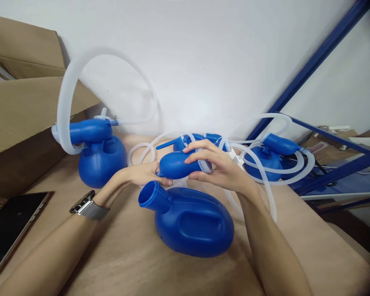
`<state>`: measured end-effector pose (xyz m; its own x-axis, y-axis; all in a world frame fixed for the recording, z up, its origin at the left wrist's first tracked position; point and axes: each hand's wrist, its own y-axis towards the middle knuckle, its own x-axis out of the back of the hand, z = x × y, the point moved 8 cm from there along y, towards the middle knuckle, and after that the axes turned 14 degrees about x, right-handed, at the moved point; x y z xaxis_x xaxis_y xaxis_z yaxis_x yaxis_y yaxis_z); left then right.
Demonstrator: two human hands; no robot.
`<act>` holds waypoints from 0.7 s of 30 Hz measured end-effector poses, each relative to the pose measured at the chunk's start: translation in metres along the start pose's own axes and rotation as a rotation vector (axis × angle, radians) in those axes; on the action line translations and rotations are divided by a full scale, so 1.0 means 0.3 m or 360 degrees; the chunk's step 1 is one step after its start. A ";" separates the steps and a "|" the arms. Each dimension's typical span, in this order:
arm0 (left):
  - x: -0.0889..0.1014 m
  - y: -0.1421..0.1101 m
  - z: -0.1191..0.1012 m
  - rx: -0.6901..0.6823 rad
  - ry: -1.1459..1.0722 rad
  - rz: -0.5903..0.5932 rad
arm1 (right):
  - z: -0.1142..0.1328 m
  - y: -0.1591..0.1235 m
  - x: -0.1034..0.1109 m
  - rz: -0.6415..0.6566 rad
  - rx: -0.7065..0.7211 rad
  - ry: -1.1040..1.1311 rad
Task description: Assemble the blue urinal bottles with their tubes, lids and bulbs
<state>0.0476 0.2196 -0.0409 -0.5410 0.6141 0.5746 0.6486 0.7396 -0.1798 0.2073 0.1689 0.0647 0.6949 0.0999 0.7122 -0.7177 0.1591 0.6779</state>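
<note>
Both hands hold a blue plastic funnel piece (pixel 175 163) above the table. My right hand (pixel 217 166) wraps its fingers over the wide end, where a clear ring and thin tubing attach. My left hand (pixel 148 174) pinches the narrow end from below. Just beneath them lies a blue bottle (pixel 191 220) on its side, its round open neck pointing up-left. A watch sits on my left wrist.
A second blue bottle (pixel 100 156) with a white corrugated hose (pixel 68 86) stands at left. A third blue bottle (pixel 269 158), wound with clear tubing, lies at right. Cardboard boxes (pixel 24 102) sit far left, a dark tablet (pixel 9 226) near left, blue shelving bars (pixel 327 45) at right.
</note>
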 end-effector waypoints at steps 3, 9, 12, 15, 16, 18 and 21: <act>-0.007 -0.016 -0.010 0.0077 0.0007 0.0138 | 0.018 0.006 0.027 -0.0012 -0.0020 0.0027; 0.002 -0.037 0.029 0.0218 0.0113 0.0285 | 0.020 -0.010 0.086 -0.0246 0.0001 0.0013; 0.034 -0.044 0.050 0.0242 0.0194 0.0174 | -0.007 -0.050 0.172 -0.0641 -0.0061 -0.0204; 0.091 -0.033 0.065 0.0186 0.0316 -0.0116 | -0.038 -0.073 0.189 -0.0791 -0.0135 -0.0233; 0.110 -0.025 0.070 0.0151 0.0369 -0.0231 | -0.049 -0.069 0.168 -0.0738 -0.0151 -0.0168; 0.137 -0.007 0.085 0.0062 0.0473 -0.0439 | -0.062 -0.056 0.111 -0.0607 -0.0154 -0.0007; 0.132 0.017 0.116 -0.0075 0.0570 -0.0595 | -0.067 -0.041 0.029 -0.0489 -0.0125 0.0159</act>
<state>0.0109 0.2574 -0.0469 -0.5284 0.1716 0.8315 0.4741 0.8721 0.1214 0.2231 0.1876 0.0590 0.8820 0.1307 0.4527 -0.4711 0.2714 0.8393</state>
